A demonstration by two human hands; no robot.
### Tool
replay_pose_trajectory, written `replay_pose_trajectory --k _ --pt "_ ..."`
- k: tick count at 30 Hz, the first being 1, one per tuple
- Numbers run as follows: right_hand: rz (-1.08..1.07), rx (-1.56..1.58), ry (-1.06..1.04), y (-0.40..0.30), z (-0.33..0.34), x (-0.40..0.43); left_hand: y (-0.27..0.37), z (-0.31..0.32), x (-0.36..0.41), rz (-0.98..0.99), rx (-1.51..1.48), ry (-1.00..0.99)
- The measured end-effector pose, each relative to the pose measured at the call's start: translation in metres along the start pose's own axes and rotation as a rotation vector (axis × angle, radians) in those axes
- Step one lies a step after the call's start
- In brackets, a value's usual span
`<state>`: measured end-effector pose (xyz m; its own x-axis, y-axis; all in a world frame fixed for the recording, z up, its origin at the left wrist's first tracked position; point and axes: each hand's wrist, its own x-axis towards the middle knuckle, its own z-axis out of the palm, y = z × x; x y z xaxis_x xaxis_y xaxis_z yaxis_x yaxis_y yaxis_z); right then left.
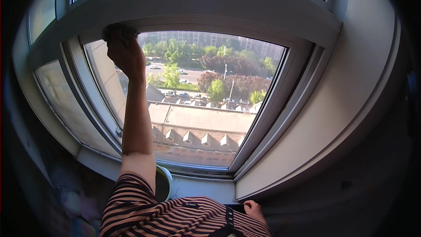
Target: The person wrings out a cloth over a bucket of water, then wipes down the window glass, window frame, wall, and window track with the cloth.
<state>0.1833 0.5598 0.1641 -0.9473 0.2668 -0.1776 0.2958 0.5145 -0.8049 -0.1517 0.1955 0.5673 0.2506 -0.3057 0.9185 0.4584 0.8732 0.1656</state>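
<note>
My left hand (126,54) is raised, its fingers pressed around a dark, bunched cloth (113,30). The cloth lies against the upper left part of the white window frame (197,23), above the glass pane (204,105). My left forearm crosses in front of the left side of the pane. Low at the right, my right hand (253,209) is beside my striped shirt, close to the front edge of the windowsill (204,189). Its fingers are curled, with nothing seen in them.
A round container with a pale green rim (169,179) stands on the sill, partly hidden by my left arm. A window latch (118,132) sits on the left sash. A pale side wall (312,115) borders the window on the right. Dim, blurred items lie at lower left.
</note>
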Motion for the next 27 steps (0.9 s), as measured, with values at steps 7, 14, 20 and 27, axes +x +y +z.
replay_pose_trajectory --k 7,14,20,27 --pt "0.066 -0.016 0.010 0.012 0.007 -0.009 0.138 0.043 -0.071 -0.054 -0.163 0.005" --pt "0.069 0.110 0.074 0.032 0.013 -0.026 0.214 0.060 -0.115 0.164 -0.501 -0.404" --pt "0.070 0.083 0.088 0.029 0.005 -0.035 0.189 -0.004 -0.226 0.519 -0.702 -0.875" --pt "0.042 0.060 0.120 0.038 0.004 -0.036 0.142 -0.040 -0.244 0.646 -0.740 -0.986"
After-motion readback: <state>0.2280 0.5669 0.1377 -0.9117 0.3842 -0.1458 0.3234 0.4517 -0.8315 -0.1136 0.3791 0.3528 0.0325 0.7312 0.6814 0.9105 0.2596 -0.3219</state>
